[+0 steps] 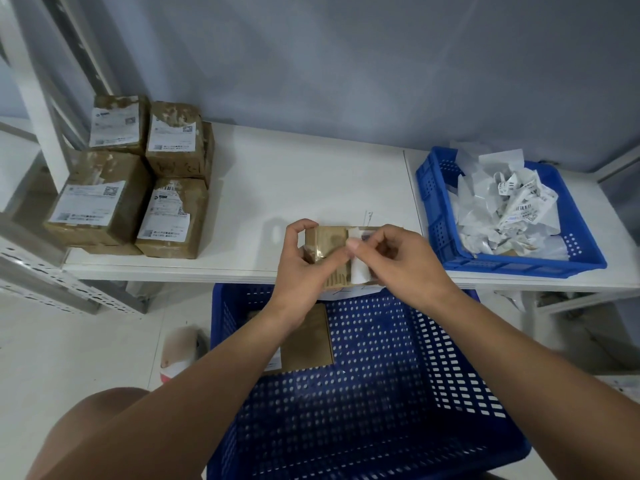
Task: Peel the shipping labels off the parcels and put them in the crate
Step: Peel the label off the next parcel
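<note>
Closest, at 6 o'clock, a large blue crate [381, 393] sits below the near edge of the table [294, 174], with one brown parcel [311, 344] lying flat at its far left. Just beyond the crate's far rim, at the centre, both hands hold a second parcel [329, 239] at the table's near edge. The left hand [304, 265] grips this parcel's left end, fingers curled over the top and thumb across its face. The right hand [391, 258] pinches a white label [359, 273] between thumb and forefinger; the label is partly lifted off the cardboard. At 3 o'clock on the table, a small blue crate [436, 209] holds crumpled labels [509, 209]. At 10 o'clock, labelled parcels [138, 181] are stacked.
</note>
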